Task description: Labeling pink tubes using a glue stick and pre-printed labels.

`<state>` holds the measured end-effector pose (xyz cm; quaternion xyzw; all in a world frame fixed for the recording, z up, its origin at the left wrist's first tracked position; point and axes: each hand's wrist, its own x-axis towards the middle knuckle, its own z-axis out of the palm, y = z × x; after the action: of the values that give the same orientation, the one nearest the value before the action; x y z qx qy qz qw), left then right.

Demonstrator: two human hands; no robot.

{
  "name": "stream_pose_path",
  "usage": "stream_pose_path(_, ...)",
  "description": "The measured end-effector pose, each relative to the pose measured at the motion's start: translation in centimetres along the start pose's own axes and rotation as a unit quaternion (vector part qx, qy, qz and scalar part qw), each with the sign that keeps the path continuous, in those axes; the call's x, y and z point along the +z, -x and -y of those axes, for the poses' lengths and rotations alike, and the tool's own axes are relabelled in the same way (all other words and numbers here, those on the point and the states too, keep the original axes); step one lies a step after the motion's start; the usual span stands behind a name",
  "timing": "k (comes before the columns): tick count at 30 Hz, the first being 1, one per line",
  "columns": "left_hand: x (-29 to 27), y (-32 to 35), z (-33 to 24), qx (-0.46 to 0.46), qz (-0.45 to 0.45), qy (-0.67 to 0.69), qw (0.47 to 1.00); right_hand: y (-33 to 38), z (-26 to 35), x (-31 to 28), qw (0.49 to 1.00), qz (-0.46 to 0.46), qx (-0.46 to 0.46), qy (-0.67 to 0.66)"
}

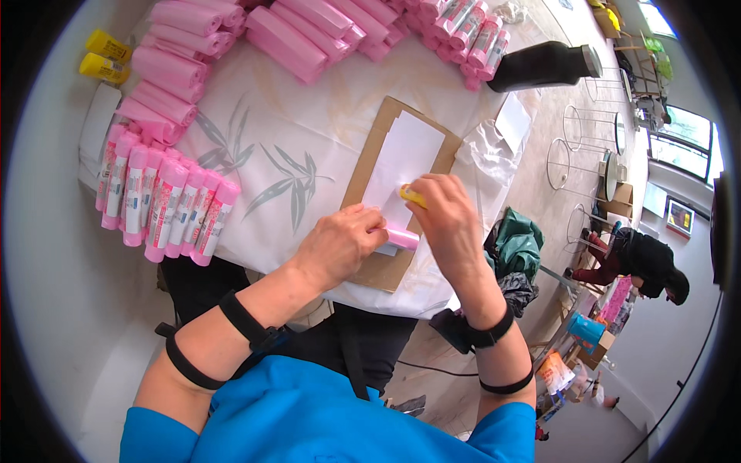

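Observation:
My right hand [449, 216] is closed around a yellow glue stick [413, 196], its fingers wrapped about it just above the sheets. Lower down, my left hand [333, 241] grips the left end of a small pink bag roll [402, 237]. This roll lies across the lower part of some white paper strips [415, 143], which rest on a brown cardboard sheet [378, 272]. My fingers cover part of the roll and the paper beneath it.
Pink rolls with labels [174, 204] line the table's left edge, and unlabelled pink rolls [289, 42] lie along the far side. More labelled rolls [475, 38] sit beside a black bottle [540, 66]. Two yellow glue sticks [106, 68] are far left. Another person [648, 266] is at right.

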<state>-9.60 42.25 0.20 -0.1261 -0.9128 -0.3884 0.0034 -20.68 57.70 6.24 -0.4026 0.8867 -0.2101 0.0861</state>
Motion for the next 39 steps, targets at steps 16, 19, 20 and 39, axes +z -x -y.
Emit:
stream_pose_path(16,-0.5,-0.3,0.2,-0.018,0.032,0.019,0.999,-2.7,-3.5,-1.4,0.997,-0.064,0.028,0.028)
stream_pose_path(19,-0.1,-0.2,0.4,-0.018,0.022,0.006,1.0,-0.9,-2.6,-1.6,0.997,-0.052,0.044,0.034)
stream_pose_path(20,0.0,-0.1,0.3,-0.002,0.007,-0.003,1.0,0.0,-2.1,-1.1,0.999,-0.015,0.036,0.026)
stream_pose_path(39,0.3,-0.1,1.1,0.006,-0.013,0.02,1.0,-4.8,-0.3,-0.3,0.996,-0.083,-0.03,0.016)
